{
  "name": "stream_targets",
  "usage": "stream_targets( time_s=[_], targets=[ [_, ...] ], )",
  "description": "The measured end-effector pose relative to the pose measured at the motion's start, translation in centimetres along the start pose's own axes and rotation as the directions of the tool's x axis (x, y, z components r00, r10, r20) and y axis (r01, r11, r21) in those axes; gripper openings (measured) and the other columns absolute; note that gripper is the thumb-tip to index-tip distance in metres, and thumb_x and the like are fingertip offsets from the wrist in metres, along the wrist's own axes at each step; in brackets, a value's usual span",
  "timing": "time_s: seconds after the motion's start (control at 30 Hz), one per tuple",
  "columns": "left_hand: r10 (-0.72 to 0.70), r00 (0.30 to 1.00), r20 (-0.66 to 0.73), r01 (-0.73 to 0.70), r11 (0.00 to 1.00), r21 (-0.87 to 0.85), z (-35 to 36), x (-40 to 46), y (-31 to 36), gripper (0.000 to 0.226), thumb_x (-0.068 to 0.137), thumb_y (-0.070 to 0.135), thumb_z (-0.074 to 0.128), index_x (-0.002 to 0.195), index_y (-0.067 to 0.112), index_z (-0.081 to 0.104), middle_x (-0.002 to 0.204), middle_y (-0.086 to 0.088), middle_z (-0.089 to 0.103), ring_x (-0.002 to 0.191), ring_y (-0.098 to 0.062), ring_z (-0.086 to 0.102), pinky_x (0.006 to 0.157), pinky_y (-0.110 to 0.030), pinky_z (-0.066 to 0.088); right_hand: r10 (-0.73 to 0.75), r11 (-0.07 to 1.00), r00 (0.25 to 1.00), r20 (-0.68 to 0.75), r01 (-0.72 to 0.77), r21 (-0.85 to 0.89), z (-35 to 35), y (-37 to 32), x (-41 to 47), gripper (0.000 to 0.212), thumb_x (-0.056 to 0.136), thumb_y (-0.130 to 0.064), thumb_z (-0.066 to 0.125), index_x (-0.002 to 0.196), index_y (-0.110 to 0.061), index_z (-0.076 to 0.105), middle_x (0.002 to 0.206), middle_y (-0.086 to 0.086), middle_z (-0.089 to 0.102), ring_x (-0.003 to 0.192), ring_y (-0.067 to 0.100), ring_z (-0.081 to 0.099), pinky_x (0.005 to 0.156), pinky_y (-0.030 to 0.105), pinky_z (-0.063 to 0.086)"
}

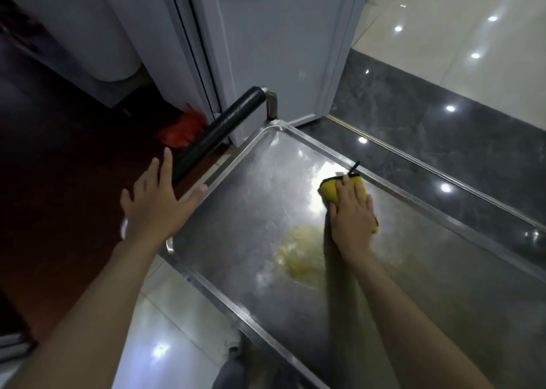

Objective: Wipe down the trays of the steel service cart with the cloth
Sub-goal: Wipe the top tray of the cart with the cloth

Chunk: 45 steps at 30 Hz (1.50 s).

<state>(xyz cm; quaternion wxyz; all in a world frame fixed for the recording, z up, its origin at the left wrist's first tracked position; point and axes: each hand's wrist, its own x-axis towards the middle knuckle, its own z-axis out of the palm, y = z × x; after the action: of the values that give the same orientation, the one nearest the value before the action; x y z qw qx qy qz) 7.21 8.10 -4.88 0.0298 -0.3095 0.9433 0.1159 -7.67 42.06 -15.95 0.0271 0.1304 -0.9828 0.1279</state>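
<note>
The steel cart's top tray (pixel 236 205) fills the middle of the head view, shiny and streaked, with a yellowish smear (pixel 298 255) near its centre. A folded yellow cloth (pixel 331 190) with a black loop lies on the tray near its far right rim. My right hand (pixel 351 217) presses flat on the cloth, fingers straight. My left hand (pixel 156 202) hovers with fingers spread over the tray's left corner, just short of the cart's black push handle (pixel 215 134), holding nothing.
A white door (pixel 280 49) stands just behind the handle. A red bag (pixel 183 128) lies on the dark floor at left. Dark stone threshold (pixel 428 128) and glossy pale tiles (pixel 472 34) run along the right. My leg (pixel 233 368) shows below the tray.
</note>
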Motion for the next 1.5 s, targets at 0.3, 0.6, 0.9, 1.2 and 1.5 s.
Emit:
stream_targets(
  time_s=[0.3, 0.6, 0.9, 1.2, 1.5],
  targets=[
    [0.154, 0.973, -0.172, -0.153, 0.988, 0.019, 1.5, -1.3, -0.4, 0.096, 0.088, 0.074, 0.04, 0.164, 0.029, 0.002, 0.171, -0.009, 0.012, 0.152, -0.032, 0.025, 0.115, -0.056, 0.022, -0.5, 0.866, 0.852, 0.155, 0.486, 0.121, 3.4, -16.5, -10.0, 0.056, 0.1, -0.041, 0.039, 0.153, -0.024, 0.044, 0.165, -0.003, 0.031, 0.155, 0.025, 0.022, 0.123, 0.052, 0.024],
    [0.218, 0.962, -0.161, -0.215, 0.976, 0.039, 2.0, -1.4, -1.3, 0.098, 0.086, 0.068, 0.043, 0.164, 0.024, 0.003, 0.171, -0.011, 0.011, 0.153, -0.031, 0.023, 0.117, -0.05, 0.021, -0.356, 0.934, 0.929, 0.102, 0.35, 0.073, 1.9, -8.4, -7.6, 0.051, 0.104, -0.042, 0.04, 0.152, -0.025, 0.044, 0.165, -0.005, 0.032, 0.155, 0.021, 0.022, 0.123, 0.049, 0.028],
    [0.119, 0.981, -0.155, -0.13, 0.99, -0.06, 2.2, -1.7, 0.5, 0.099, 0.088, 0.088, 0.025, 0.164, 0.029, 0.0, 0.172, -0.006, -0.004, 0.157, -0.03, 0.01, 0.123, -0.06, 0.005, 0.273, 0.961, 0.962, -0.007, -0.272, 0.05, -1.3, 3.7, -3.9, 0.05, 0.103, -0.024, 0.051, 0.151, -0.015, 0.042, 0.162, 0.008, 0.035, 0.147, 0.037, 0.033, 0.116, 0.059, 0.032],
    [0.131, 0.99, -0.057, -0.137, 0.984, -0.112, 1.5, -1.6, 0.3, 0.088, 0.095, 0.08, 0.015, 0.163, 0.03, -0.008, 0.171, -0.004, -0.015, 0.158, -0.024, -0.008, 0.123, -0.06, -0.003, -0.192, 0.975, 0.98, 0.047, 0.186, 0.119, 2.1, -11.5, -12.3, 0.053, 0.106, -0.042, 0.037, 0.156, -0.022, 0.039, 0.166, -0.003, 0.031, 0.155, 0.024, 0.022, 0.124, 0.049, 0.025],
    [0.189, 0.974, -0.126, -0.206, 0.968, -0.142, 1.9, -1.9, -0.8, 0.07, 0.106, 0.062, 0.014, 0.164, 0.026, 0.003, 0.172, -0.004, -0.005, 0.158, -0.018, -0.007, 0.126, -0.052, -0.004, -0.546, 0.837, 0.832, 0.103, 0.535, 0.113, 3.0, -12.9, -18.1, 0.054, 0.101, -0.034, 0.054, 0.153, -0.022, 0.045, 0.165, -0.006, 0.031, 0.155, 0.018, 0.023, 0.121, 0.046, 0.03]
  ],
)
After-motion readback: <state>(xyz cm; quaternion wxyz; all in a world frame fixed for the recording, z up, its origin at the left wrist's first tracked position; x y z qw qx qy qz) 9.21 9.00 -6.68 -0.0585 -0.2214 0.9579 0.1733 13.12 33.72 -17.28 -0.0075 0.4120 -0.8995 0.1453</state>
